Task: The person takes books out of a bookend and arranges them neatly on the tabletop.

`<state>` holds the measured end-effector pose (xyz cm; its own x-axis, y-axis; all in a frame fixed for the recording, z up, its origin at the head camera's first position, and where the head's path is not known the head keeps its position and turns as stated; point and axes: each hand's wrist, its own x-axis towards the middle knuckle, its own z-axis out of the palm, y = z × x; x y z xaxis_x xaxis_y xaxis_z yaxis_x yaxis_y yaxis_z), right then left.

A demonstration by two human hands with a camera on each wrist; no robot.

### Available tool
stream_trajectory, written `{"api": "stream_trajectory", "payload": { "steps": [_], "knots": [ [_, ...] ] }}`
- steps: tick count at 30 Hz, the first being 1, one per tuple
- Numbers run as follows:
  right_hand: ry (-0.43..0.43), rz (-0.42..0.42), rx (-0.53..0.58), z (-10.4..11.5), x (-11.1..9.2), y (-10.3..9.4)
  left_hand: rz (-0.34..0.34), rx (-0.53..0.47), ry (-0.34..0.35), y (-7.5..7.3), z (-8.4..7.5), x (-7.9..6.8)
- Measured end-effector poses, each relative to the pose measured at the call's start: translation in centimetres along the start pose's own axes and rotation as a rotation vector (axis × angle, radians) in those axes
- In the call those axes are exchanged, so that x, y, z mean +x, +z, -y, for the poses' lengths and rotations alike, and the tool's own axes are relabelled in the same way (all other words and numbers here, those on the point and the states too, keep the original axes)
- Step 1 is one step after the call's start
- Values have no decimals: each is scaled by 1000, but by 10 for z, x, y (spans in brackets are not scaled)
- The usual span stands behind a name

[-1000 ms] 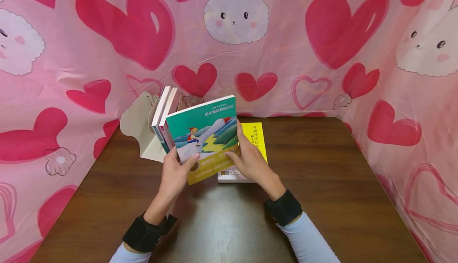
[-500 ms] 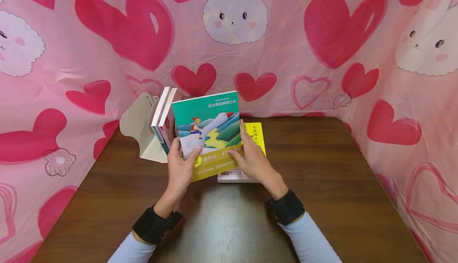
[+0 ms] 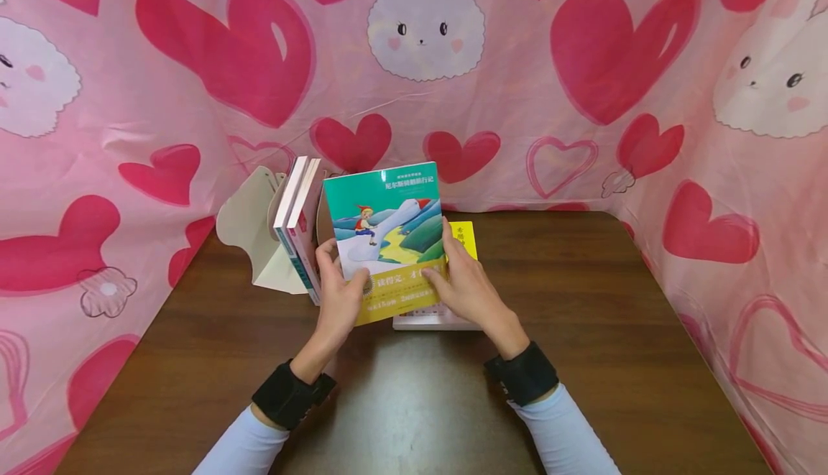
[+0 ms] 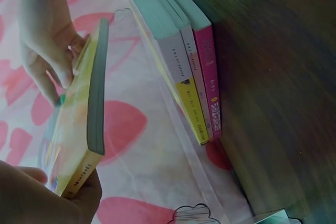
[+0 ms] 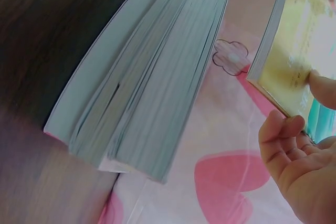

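In the head view, a children's book (image 3: 394,234) with a green and blue cover and a yellow band is held tilted above the table. My left hand (image 3: 339,301) grips its lower left side, thumb on the front. Its right edge is gripped by my right hand (image 3: 477,294), thumb also on the cover. Behind it, a yellow book (image 3: 463,232) tops a stack lying flat, partly hidden. The left wrist view shows the spine of the held book (image 4: 80,174) and the stack (image 4: 197,77). My right hand (image 5: 304,163) pinches the book (image 5: 283,72) in the right wrist view.
Left of the hands, a couple of books (image 3: 299,227) lean upright beside a cream bookend (image 3: 249,220). The dark wooden table (image 3: 582,346) extends to a pink curtain (image 3: 511,101) with hearts and rabbits at the back and sides.
Both hands have shifted the held book to the right, away from the upright books, and turned it more upright. The upright books and the stack stay put.
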<state>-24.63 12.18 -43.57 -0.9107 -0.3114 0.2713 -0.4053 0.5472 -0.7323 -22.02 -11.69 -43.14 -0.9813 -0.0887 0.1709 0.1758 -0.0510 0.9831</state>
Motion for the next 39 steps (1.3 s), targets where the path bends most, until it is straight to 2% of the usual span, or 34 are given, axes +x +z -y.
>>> {"api": "stream_trajectory", "payload": {
  "steps": [7,13,18,26,34,39],
  "knots": [
    [67,11,-25,-1,-2,-7,77,-1,6,2,5,7],
    [94,20,-38,-4,0,-11,136,92,-1,4,9,13],
    [157,45,-67,-6,0,-12,181,145,-29,4,12,18],
    [196,69,-118,-11,-1,-20,182,292,-51,2,19,25],
    [242,115,-143,-15,0,-26,180,396,-70,4,22,31],
    [259,141,-154,-18,0,-30,208,464,-93,6,25,35]
  ]
}}
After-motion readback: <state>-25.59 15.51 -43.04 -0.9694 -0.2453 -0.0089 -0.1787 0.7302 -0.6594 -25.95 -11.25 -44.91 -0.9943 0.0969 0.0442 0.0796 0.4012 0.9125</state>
